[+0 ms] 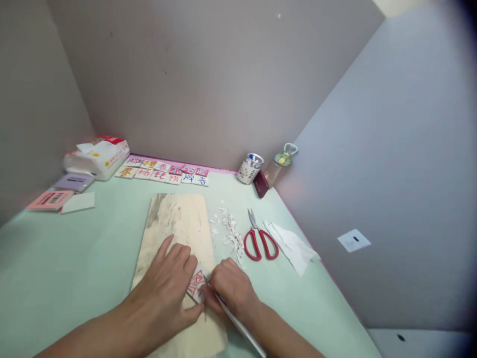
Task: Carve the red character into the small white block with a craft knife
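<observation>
A pale wooden board lies on the light green table. On its near end rests a small white tile with a red character. My left hand lies flat on the board and presses on the tile's left side, fingers spread. My right hand is closed around a thin silver carving tool, whose tip touches the tile. White shavings are scattered just right of the board.
Red-handled scissors and a crumpled white tissue lie to the right. A row of painted character tiles lines the back wall, beside a tissue pack, a tin cup, a dark red case and a bottle. Flat cards sit at left.
</observation>
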